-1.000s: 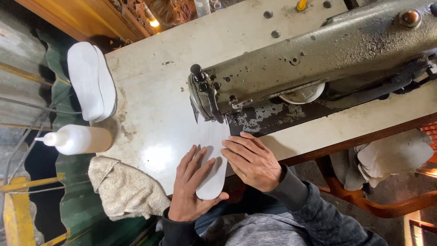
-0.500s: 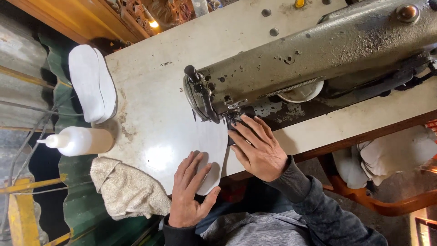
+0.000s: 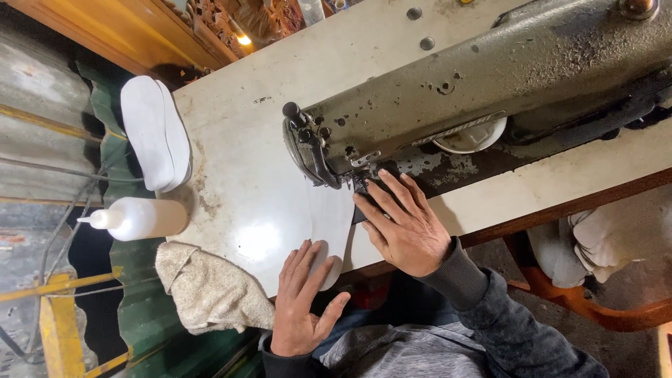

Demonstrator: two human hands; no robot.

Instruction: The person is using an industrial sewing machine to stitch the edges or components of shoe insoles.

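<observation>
**White piece flat under two hands at the sewing machine**

White material, a thin insole-shaped piece [image 3: 329,231], lies flat on the pale table [image 3: 238,161] right in front of the head of the grey-green sewing machine [image 3: 490,77]. From my seat at the far end of the feed I see it run from the presser foot [image 3: 360,183] down to the near table edge, where its rounded end just overhangs.

My left hand [image 3: 301,301] lies palm down on that near end, fingers straight and slightly fanned, thumb out to the side over the table edge. It presses rather than grips; nothing is pinched.

My right hand [image 3: 402,224] is flat as well, fingers spread, the fingertips reaching up to the foot and resting on the far part of the piece beside a small dark patch. I cannot tell whether any finger curls under the material there.

Off to the side, well apart from both hands, a stack of white soles [image 3: 154,133] sits at the far corner of the table. A white squeeze bottle [image 3: 140,218] lies on its side just past the table edge, and a crumpled beige cloth [image 3: 206,290] hangs over the edge near my left wrist.
</observation>
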